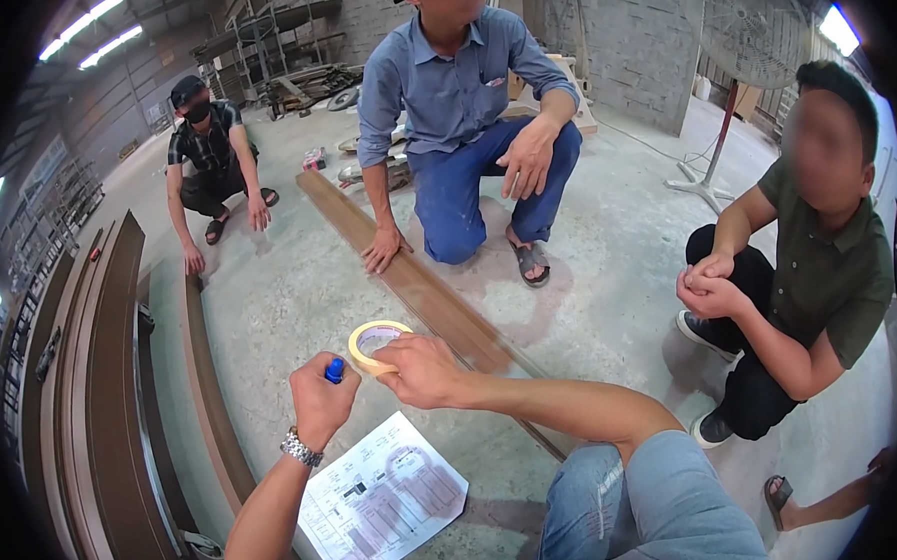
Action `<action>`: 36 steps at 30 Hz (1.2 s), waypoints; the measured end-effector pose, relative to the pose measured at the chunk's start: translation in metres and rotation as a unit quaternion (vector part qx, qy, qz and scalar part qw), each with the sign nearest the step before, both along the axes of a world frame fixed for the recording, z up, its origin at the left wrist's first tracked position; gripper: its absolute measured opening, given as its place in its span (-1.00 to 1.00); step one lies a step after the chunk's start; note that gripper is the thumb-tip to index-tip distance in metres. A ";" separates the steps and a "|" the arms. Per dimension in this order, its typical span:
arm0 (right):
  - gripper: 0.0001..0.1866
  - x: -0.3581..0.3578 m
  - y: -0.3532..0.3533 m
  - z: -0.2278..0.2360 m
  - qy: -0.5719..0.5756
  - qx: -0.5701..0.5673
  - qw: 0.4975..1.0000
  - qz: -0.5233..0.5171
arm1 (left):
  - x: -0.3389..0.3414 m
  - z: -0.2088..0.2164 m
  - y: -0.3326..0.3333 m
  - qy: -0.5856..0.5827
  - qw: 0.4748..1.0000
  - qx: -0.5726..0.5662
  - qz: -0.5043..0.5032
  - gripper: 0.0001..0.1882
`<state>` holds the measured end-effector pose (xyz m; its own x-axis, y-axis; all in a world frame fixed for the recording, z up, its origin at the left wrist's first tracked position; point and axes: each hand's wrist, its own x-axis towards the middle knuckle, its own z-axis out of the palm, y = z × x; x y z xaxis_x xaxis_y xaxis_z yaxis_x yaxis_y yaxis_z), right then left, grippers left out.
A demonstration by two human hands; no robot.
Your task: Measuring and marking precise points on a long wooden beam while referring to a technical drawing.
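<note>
My left hand [324, 398], with a metal watch on its wrist, is closed in a fist round a blue marker [334, 369]; only its blue end shows. Beside it my right hand [420, 369] grips a pale yellow roll of masking tape [356, 346] by its right side. The tape ring is tilted, its hole partly facing up. Below both hands a white sheet with a printed drawing [388, 508] lies on the concrete floor. Just beyond my right hand runs a long brown board [430, 306], which a co-worker in a blue shirt presses with one hand.
Several long brown profiles [84, 416] stand along the left, with a narrower curved-looking strip [208, 391] beside them. Another person crouches at the far left, touching that strip. A third squats on the right with hands clasped. A large stand fan [753, 26] is at the back right.
</note>
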<state>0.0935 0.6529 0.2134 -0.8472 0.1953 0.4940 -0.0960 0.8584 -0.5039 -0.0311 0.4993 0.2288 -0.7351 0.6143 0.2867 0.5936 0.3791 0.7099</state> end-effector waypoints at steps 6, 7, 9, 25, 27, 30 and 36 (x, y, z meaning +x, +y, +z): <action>-0.77 0.000 -0.002 0.000 -0.017 0.023 1.000 -0.007 | 0.000 0.000 -0.001 0.138 0.986 0.024 -0.085 -0.86; -0.73 0.000 -0.002 -0.001 -0.027 0.045 0.999 -0.009 | 0.000 0.000 -0.001 0.138 0.986 0.024 -0.085 -0.86; -0.79 0.000 -0.002 -0.003 -0.023 0.047 0.999 -0.008 | 0.000 0.000 -0.003 0.205 0.974 0.008 -0.100 -0.88; -0.83 0.001 -0.003 -0.012 0.016 0.137 0.990 0.024 | 0.018 -0.006 -0.001 0.200 0.975 -0.038 -0.088 -0.84; -0.82 0.003 -0.003 -0.011 0.035 0.091 0.995 0.035 | 0.017 -0.008 -0.002 0.185 0.979 -0.005 -0.089 -0.78; -0.77 0.002 -0.003 -0.004 0.020 0.037 0.998 0.040 | 0.008 -0.002 -0.004 0.143 0.987 -0.008 -0.076 -0.78; -0.72 0.003 -0.002 0.008 -0.010 -0.060 0.998 0.016 | -0.005 0.013 -0.012 0.006 0.995 0.022 -0.098 -0.81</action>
<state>0.0961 0.6508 0.2219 -0.8637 0.2244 0.4513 -0.1111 0.7886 -0.6047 -0.0360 0.4876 0.2422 -0.5981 0.7330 0.3241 0.6620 0.2239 0.7153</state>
